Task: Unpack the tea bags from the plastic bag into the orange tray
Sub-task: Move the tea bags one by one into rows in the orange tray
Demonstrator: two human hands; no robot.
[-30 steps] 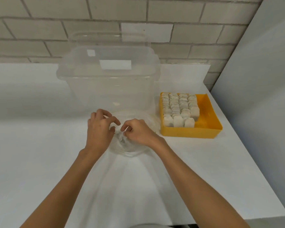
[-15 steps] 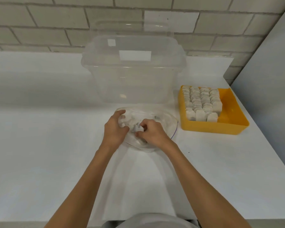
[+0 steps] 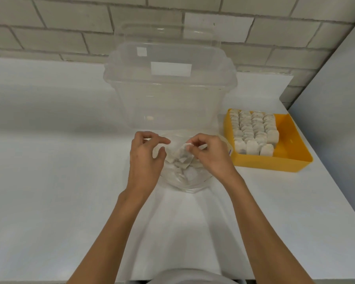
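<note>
- White bench (image 3: 49, 181) is carrying everything and is running out on all sides of the fingers.
- Pale brick wall (image 3: 49, 27) is standing along the far edge, well beyond the fingers.
- Clear plastic bin (image 3: 168, 103) is sitting upright on the bench just beyond the fingertips, with a white label on its near wall. It is looking empty.
- Orange tray (image 3: 291, 156) is sitting on the bench to the right of the right fingers, near but not touching.
- Rows of tea bags (image 3: 252, 130) are standing packed in the tray's left part, the side nearer the fingers. The tray's right strip is showing bare orange.
- Plastic bag (image 3: 184, 179) is lying on the bench under and between both sets of fingers, clear and crumpled. Its mouth is facing the bin.
- Left hand (image 3: 146, 160) is sitting at the bag's left edge with the left fingers (image 3: 158, 139) curled and thumb and forefinger slightly apart. Cannot tell if they are pinching the clear film.
- Right hand (image 3: 211, 156) is hovering over the bag's right side, with the right fingers (image 3: 195, 143) clamped thumb-to-forefinger on the top corner of a tea bag.
- That tea bag (image 3: 182, 154) is hanging tilted below the right fingertips, between the two hands and partly out of the bag.
- A few loose bags (image 3: 184, 173) are lying inside the plastic bag just below the fingers. Their count is unclear through the film.
</note>
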